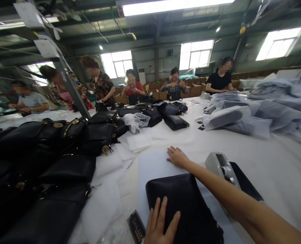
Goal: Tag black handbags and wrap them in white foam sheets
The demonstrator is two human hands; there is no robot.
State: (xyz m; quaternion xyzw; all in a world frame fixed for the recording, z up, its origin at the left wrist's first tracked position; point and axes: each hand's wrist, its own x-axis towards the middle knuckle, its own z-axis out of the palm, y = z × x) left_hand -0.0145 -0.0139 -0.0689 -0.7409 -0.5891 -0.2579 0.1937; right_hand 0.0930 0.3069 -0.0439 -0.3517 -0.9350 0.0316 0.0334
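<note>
A black leather-look handbag (181, 200) lies flat in front of me on a pale sheet (150, 162). My left hand (162, 223) rests on the bag's near left part, fingers spread. Beyond the bag's far edge, my right hand (177, 156) lies on the sheet with its fingers stretched out, and its forearm crosses over the bag's right side. A black card tag with gold lettering (136, 226) sits just left of my left hand. Right of my right forearm stands a grey tape dispenser (220, 166).
Many black handbags (63, 169) are piled on the left, with white paper sheets (107, 167) beside them. Translucent bags (254, 108) heap up at the right. A dark flat object (245, 181) lies by the dispenser. Several people work across the table, one in a black shirt (218, 81).
</note>
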